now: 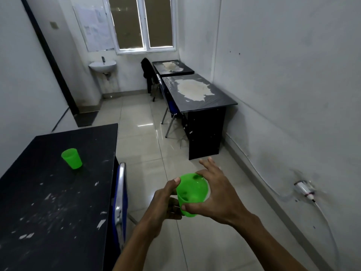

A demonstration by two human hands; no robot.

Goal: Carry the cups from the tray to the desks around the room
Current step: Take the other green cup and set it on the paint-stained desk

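Note:
Both of my hands hold a green plastic cup (192, 189) in the air over the tiled floor. My left hand (166, 202) curls round its left side with the thumb at the rim. On its right side, my right hand (218, 190) grips it with thumb low and fingers over the rim. A second green cup (71, 158) stands upright on the black desk (48, 202) at my left. No tray is in view.
A blue chair (121, 204) is tucked at the left desk's right edge. Two black desks (199, 90) with worn pale patches line the right wall, with chairs beside them. A sink (102, 65) hangs under the window. Tiled floor runs between the desks.

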